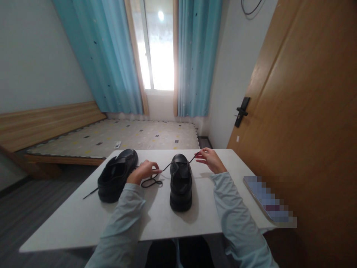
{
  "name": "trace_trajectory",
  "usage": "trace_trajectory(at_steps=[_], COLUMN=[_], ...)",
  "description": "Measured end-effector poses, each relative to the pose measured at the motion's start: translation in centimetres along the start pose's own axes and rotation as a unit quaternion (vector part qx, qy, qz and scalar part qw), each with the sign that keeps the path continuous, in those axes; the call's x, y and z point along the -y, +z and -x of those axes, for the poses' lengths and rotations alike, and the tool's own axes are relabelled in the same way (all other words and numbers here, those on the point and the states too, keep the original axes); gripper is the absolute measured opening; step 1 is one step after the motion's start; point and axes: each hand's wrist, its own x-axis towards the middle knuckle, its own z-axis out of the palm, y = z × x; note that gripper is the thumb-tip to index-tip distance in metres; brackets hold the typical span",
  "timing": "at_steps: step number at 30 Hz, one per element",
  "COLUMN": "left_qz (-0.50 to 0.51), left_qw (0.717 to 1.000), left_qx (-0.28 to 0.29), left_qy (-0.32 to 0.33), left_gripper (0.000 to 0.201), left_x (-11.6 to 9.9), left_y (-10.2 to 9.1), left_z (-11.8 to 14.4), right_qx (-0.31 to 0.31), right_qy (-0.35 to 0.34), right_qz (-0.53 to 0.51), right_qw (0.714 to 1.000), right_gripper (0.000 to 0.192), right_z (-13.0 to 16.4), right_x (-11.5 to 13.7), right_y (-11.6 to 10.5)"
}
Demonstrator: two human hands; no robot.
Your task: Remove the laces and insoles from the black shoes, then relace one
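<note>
A black shoe (181, 186) stands in the middle of the white table, toe pointing away from me, its tongue showing. A dark shoelace (166, 167) runs through its front and out to both sides. On the left, my left hand (145, 170) pinches one length of the lace, and a loose loop of it lies on the table below. To the right of the toe, my right hand (209, 159) pinches the other end, which is pulled taut and raised. A second black shoe (115, 176) sits left of my left hand, with a lace end trailing from its side.
The white table (158, 223) holds both shoes. A flat, blurred item (264, 199) lies at its right edge. Behind the table is a bed (150, 136) with a white remote (118, 144) on it. A wooden door (301, 123) stands close on the right.
</note>
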Motion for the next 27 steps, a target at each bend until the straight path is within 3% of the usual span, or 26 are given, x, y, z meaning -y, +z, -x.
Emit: trace_trajectory(at_steps=[4, 8, 12, 16, 19, 22, 25, 27], left_qz=[-0.053, -0.117, -0.019, 0.143, 0.291, 0.440, 0.553, 0.603], left_qw=[0.996, 0.985, 0.990, 0.976, 0.941, 0.883, 0.819, 0.781], left_qx=[-0.016, -0.037, -0.101, -0.156, -0.171, -0.159, -0.142, -0.144], left_qy=[-0.071, -0.117, -0.101, -0.042, 0.010, 0.040, 0.063, 0.076], left_gripper=[0.038, 0.016, 0.018, 0.017, 0.017, 0.023, 0.024, 0.023], left_x=[0.0, -0.7, -2.1, -3.8, -4.8, -5.8, -6.9, -7.6], left_y=[1.0, 1.6, 1.1, 0.5, 0.8, 1.2, 1.4, 1.4], left_z=[-0.2, -0.2, -0.2, -0.5, -0.6, -0.5, -0.2, 0.1], right_qx=[-0.011, -0.016, -0.034, -0.087, -0.140, -0.170, -0.146, -0.097], right_qy=[0.001, -0.026, -0.075, -0.155, -0.228, -0.282, -0.289, -0.263], right_qz=[-0.040, -0.072, -0.070, -0.065, -0.065, -0.067, -0.073, -0.066], right_qw=[0.999, 0.997, 0.994, 0.982, 0.961, 0.942, 0.943, 0.958], right_gripper=[0.017, 0.014, 0.012, 0.024, 0.027, 0.028, 0.030, 0.031], right_z=[0.1, 0.0, -0.4, -1.0, -1.1, -1.0, -0.8, -0.5], right_x=[0.2, 0.2, -0.2, -0.2, 0.1, 0.4, 0.3, 0.0], right_y=[0.1, 0.3, -0.1, -0.9, -1.3, -1.0, 0.1, 1.1])
